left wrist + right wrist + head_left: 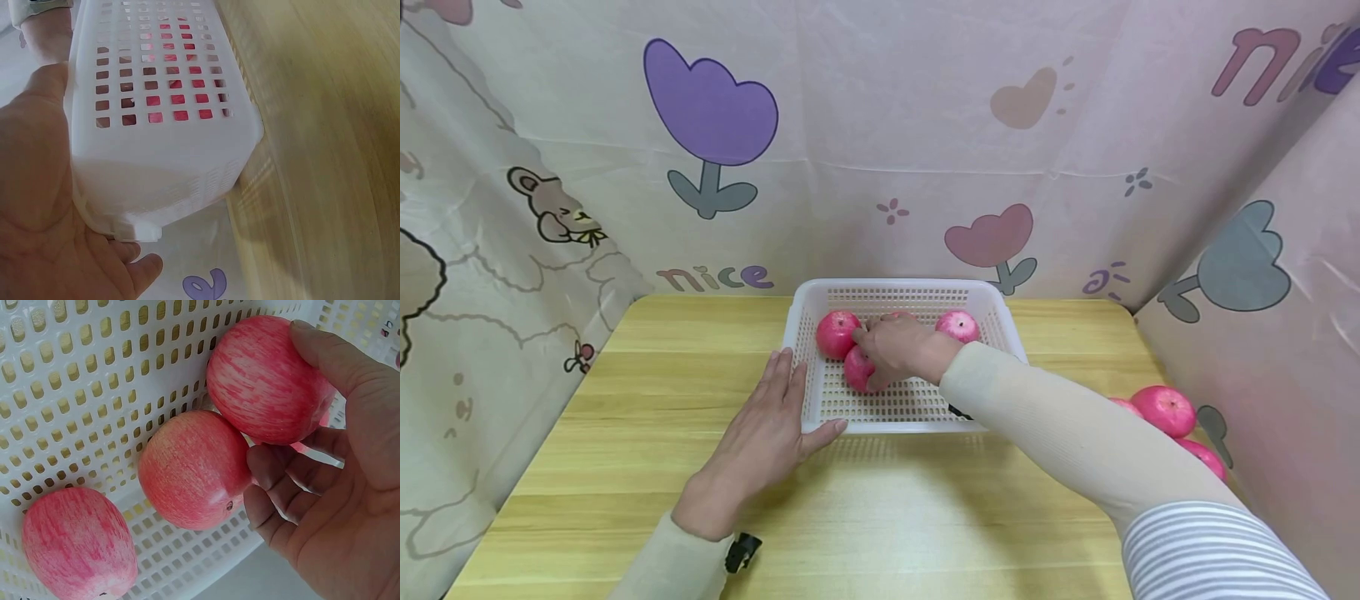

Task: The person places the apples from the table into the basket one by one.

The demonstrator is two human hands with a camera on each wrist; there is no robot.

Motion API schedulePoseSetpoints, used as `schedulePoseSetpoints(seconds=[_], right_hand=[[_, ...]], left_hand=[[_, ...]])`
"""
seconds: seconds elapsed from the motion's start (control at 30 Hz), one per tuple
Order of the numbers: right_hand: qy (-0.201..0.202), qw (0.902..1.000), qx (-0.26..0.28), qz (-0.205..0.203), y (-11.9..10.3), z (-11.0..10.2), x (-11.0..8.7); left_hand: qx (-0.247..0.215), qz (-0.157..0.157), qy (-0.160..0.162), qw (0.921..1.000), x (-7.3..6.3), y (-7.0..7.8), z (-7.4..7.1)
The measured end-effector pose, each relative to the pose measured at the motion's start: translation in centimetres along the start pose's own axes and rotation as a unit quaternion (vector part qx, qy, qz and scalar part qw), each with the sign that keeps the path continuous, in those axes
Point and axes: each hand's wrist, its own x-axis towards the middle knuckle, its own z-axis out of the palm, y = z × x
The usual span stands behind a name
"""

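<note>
A white rectangular plastic basket (891,427) with perforated walls holds four apples: a round, red-streaked apple (269,381) between eight and nine o'clock, a glossy red apple (833,334) near half past nine, a mottled pink-red apple (190,472) at twelve and a paler pink-streaked apple (78,540) at two. The right hand (898,346) grips the round, red-streaked apple between thumb and fingers; the left hand (767,429), fingers straight, touches the basket's rim at eight o'clock. More pink-red apples (1165,410) sit between three and four o'clock of the basket. The wood-grained, pale yellow table (655,400) meets creased white cloth (865,92) printed with tulips.
</note>
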Motion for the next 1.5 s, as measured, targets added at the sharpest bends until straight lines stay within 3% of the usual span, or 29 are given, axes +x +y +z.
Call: schedulePoseSetpoints(seconds=[0.37,0.6,0.83,1.2,1.5], right_hand=[[0.040,0.9980,0.048,0.010,0.9,-1.3,-1.6],[0.090,0.9914,0.094,0.012,2.4,-2.4,-4.2],[0.139,0.9794,0.140,0.043,3.8,-2.2,-7.0],[0.260,0.9473,0.173,0.069,3.5,0.1,-9.9],[0.298,0.9109,0.257,0.124,3.2,2.2,-12.7]], left_hand=[[-0.009,-0.014,-0.003,0.9999,0.0,0.1,0.1],[-0.012,-0.012,-0.003,0.9999,0.1,0.1,0.1],[-0.017,-0.016,-0.003,0.9997,0.1,0.1,0.2],[-0.023,-0.026,-0.001,0.9994,-0.1,0.0,0.1],[-0.023,-0.017,-0.002,0.9996,0.2,0.1,0.2]])
